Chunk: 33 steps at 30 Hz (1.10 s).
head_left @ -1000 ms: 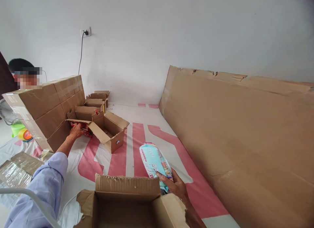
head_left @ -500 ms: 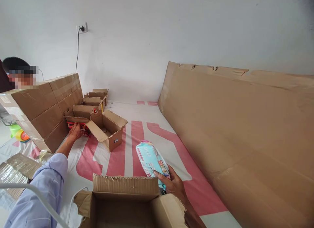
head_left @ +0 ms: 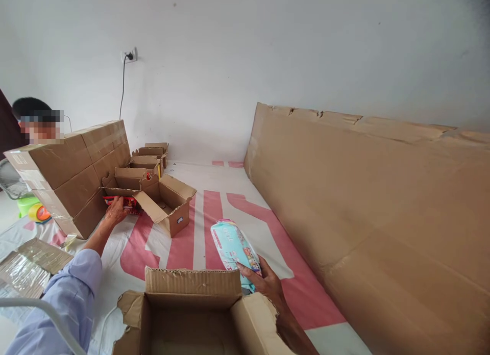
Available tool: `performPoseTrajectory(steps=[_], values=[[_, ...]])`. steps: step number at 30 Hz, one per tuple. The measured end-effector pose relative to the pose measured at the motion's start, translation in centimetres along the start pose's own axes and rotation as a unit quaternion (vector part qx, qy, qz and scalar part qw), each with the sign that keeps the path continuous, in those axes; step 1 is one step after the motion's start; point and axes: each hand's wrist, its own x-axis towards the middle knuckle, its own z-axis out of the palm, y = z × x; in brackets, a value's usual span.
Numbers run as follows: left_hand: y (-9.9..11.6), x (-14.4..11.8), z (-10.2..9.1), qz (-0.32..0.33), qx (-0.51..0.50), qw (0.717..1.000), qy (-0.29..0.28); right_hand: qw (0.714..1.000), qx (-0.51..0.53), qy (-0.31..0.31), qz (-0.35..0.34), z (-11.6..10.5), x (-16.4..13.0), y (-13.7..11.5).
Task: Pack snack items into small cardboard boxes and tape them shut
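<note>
My right hand [head_left: 268, 285] grips a light blue plastic packet [head_left: 233, 245] and holds it upright just beyond the far flap of an open cardboard box [head_left: 193, 314] at the bottom of view. My left arm, in a pale blue sleeve, stretches out to the left. My left hand [head_left: 116, 210] rests on a red packet [head_left: 123, 203] lying on the floor under the flap of a small open box [head_left: 168, 204]. Whether its fingers close around the packet I cannot tell.
A stack of sealed cartons [head_left: 69, 174] stands at left, with a person behind it. Several small open boxes [head_left: 149, 158] line the wall. A big flattened cardboard sheet [head_left: 367, 207] leans along the right. The floor cover [head_left: 209, 217] is white with red stripes.
The left hand has shifted slightly on the red packet. The right hand with the blue packet has sunk a little toward the near box. The camera view has drifted.
</note>
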Motion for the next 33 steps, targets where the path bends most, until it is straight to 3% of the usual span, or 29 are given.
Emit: performPoseTrajectory(steps=[10, 18, 26, 33], values=[[1.6, 0.2, 0.2, -0.019, 0.034, 0.999, -0.029, 1.000, -0.004, -0.008, 0.008, -0.1, 0.2, -0.1], [3.7, 0.9, 1.6, -0.060, 0.081, 0.995, 0.005, 1.000, -0.029, 0.002, -0.005, -0.5, 0.3, 0.5], [2.6, 1.9, 0.2, -0.023, 0.087, 0.995, -0.038, 1.000, -0.017, 0.012, 0.008, -0.4, 0.5, 0.5], [3.7, 0.4, -0.9, -0.023, 0.062, 0.998, -0.014, 1.000, -0.011, 0.005, 0.003, -0.5, 0.8, 1.0]])
